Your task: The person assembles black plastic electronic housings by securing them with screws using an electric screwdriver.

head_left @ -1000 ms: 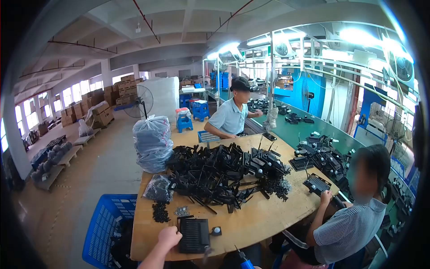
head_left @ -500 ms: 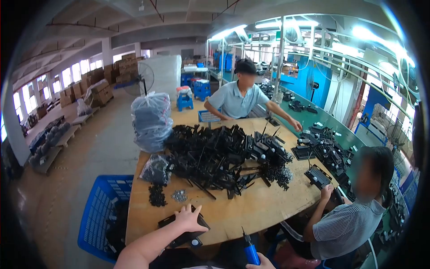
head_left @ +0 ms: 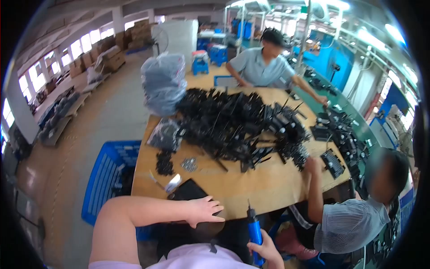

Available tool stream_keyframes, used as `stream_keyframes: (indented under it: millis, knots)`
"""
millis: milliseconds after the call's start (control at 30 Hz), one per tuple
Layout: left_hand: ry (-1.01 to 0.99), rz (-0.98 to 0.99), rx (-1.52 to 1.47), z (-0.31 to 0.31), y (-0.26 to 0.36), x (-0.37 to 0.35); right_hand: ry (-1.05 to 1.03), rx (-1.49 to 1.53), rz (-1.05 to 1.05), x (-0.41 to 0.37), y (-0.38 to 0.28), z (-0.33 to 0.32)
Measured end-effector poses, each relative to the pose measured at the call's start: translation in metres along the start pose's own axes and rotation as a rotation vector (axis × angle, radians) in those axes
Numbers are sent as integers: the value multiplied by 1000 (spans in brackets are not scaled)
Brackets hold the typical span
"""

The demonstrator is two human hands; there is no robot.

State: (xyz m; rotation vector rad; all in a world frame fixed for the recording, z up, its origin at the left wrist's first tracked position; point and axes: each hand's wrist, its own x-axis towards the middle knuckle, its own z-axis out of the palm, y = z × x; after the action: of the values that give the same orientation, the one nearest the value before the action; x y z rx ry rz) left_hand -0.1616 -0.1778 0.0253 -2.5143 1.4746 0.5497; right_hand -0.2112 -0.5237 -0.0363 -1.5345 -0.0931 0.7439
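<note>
My left hand point(head_left: 205, 211) reaches across the front edge of the table with its fingers spread and nothing gripped. It is nearest to a flat black plastic part point(head_left: 189, 190), whose near edge my hand and forearm partly cover. A shiny white piece point(head_left: 173, 183) lies beside that part. My right hand point(head_left: 268, 250) is wrapped round a blue electric screwdriver point(head_left: 254, 232), held just off the table's front edge with its bit pointing up. Ahead of my left hand are a small heap of silver screws point(head_left: 189, 164) and one of small black pieces point(head_left: 164, 163).
A large pile of black plastic parts point(head_left: 224, 123) covers the middle of the wooden table point(head_left: 210, 179). Filled plastic bags point(head_left: 164, 85) stand at its left. A blue basket point(head_left: 101, 181) is at lower left. Co-workers sit at the right point(head_left: 354, 224) and far side point(head_left: 264, 67).
My left hand has moved right, off the black part. The camera has tilted down, showing more of the screwdriver. The co-worker at right has put a part down and reaches to the pile.
</note>
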Motion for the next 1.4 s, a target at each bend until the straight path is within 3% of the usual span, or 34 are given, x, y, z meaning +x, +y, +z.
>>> stream_keyframes:
  millis: [133, 233, 300, 367, 500, 733, 833, 900, 967, 1033, 1100, 1167, 1267, 1400]
  knots:
    - [212, -18, 139, 37, 22, -9, -1, 20, 51, 5, 1, 0]
    - [118, -394, -299, 0, 51, -25, 5, 21, 62, 6, 0, -2]
    - [445, -763, -307, 21, 67, -25, 16, 8, 68, 6, -1, -3]
    - [603, -1028, -283, 57, 76, -18, 23, 28, 67, 6, -3, -1]
    - [645, -938, -184, 61, 78, -8, 47, -20, 85, 15, -12, -4]
    - [668, -605, -215, 71, 31, -21, -8, -28, 63, 45, -26, 8]
    - [757, -469, -299, 70, 19, -25, 1, -16, 63, 49, -33, 17]
    - [1006, -389, -275, 50, 15, -38, 12, 32, 52, 45, -37, 21]
    - [1247, -602, -160, 40, 5, -57, 11, 8, 31, 39, -34, 18]
    - [1491, -948, -194, 59, -33, -74, 48, 22, 44, 34, -28, 18]
    - [1440, -1245, -290, 74, -77, -94, 76, 33, 53, 27, -23, 17]
    - [1322, -1325, -234, 109, -122, -109, 86, 48, 54, 22, -20, 16]
    - [1140, -1366, -272, 123, -159, -113, 96, 15, 88, 16, -19, 19]
    - [980, -1372, -95, 126, -179, -93, 119, 32, 80, 10, -15, 25]
